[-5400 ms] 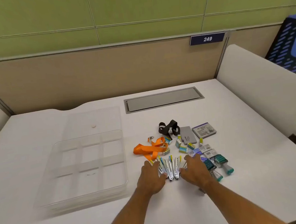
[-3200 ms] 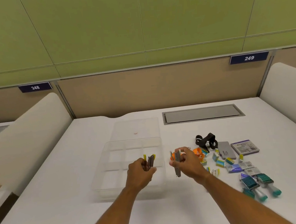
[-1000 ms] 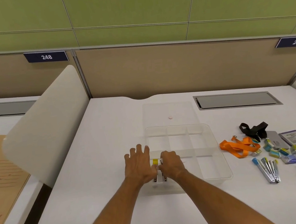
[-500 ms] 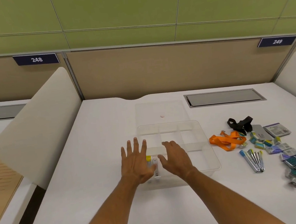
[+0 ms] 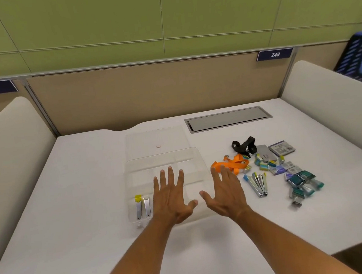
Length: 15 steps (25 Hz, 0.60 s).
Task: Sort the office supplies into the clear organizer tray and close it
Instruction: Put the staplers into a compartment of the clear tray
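The clear organizer tray (image 5: 143, 164) lies on the white desk, its clear lid (image 5: 153, 139) flat behind it. Two small staplers (image 5: 142, 206) lie side by side in the tray's near-left compartment. My left hand (image 5: 171, 197) hovers over the tray's near middle with its fingers spread and nothing in it. My right hand (image 5: 225, 192) is spread as well, over the tray's right edge. To the right lie more staplers (image 5: 257, 182), an orange lanyard (image 5: 233, 165), a black strap (image 5: 244, 145), small staple boxes (image 5: 266, 165) and teal stamps (image 5: 301, 183).
A grey cable hatch (image 5: 227, 119) is set into the desk at the back right. White side dividers (image 5: 331, 100) flank the desk, with a beige partition behind. A purple-edged box (image 5: 281, 148) and a grey case (image 5: 264, 154) lie among the supplies.
Both hands carried staplers from the pile to the tray, set them in its near-left compartment and let go. Since half a second ago both hands have lifted and shifted right, fingers spread.
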Each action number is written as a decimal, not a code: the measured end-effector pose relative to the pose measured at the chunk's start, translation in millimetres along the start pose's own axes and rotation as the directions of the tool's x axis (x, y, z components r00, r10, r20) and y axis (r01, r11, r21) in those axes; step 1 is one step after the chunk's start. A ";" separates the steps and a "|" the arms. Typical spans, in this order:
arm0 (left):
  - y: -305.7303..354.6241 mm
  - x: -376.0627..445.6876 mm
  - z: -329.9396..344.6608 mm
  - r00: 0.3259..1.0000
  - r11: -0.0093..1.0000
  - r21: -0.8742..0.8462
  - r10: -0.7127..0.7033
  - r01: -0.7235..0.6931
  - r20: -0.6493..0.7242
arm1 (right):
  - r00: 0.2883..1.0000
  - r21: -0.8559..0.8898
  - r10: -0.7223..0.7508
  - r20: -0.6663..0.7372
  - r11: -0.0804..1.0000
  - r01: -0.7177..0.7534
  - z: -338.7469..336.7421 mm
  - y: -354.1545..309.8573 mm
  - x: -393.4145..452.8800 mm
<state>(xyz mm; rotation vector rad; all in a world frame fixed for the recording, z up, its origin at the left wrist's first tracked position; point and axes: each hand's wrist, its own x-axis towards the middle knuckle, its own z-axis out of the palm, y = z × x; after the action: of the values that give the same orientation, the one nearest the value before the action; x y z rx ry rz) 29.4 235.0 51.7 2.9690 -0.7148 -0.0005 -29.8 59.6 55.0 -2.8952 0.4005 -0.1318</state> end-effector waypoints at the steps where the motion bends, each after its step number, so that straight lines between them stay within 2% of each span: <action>1: 13.5 3.4 1.2 1.000 1.000 -0.001 0.009 -0.009 0.005 | 1.000 0.000 0.009 -0.010 1.000 -0.009 -3.4 13.7 -1.4; 9: 109.8 28.1 16.7 0.997 0.998 -0.029 0.057 -0.056 0.042 | 0.993 0.003 0.112 0.044 0.994 -0.112 -13.4 105.7 2.2; 15: 162.8 42.4 38.0 0.983 0.994 -0.094 0.076 -0.061 0.165 | 0.973 0.034 0.185 0.135 0.981 -0.191 -10.0 163.4 9.1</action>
<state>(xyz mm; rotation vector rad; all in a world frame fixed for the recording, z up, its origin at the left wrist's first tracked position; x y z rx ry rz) -7.6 68.1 28.6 2.8830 -0.8130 -0.2741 -64.4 -98.5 28.7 -2.7814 0.6352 0.0787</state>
